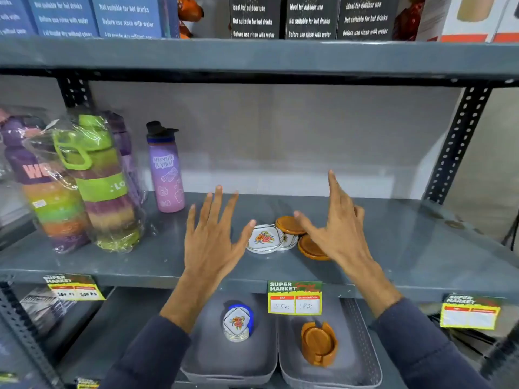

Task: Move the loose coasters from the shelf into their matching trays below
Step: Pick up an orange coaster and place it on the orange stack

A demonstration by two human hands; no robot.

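Observation:
Two white floral coasters (264, 238) lie overlapping on the grey shelf (393, 248), with two brown wooden coasters (289, 224) just to their right. My left hand (213, 237) hovers open to the left of the white ones, fingers spread. My right hand (337, 228) is open above the nearer brown coaster (310, 248), partly covering it. On the lower level, the left grey tray (207, 357) holds a blue holder with floral coasters (238, 322). The right grey tray (362, 360) holds a brown wooden holder with coasters (318, 342).
Wrapped multicoloured bottles (92, 186) and a purple bottle (165, 169) stand on the shelf's left. A price tag (295, 297) hangs on the shelf edge between the trays. Boxes fill the shelf above. A perforated upright (457, 141) stands at right.

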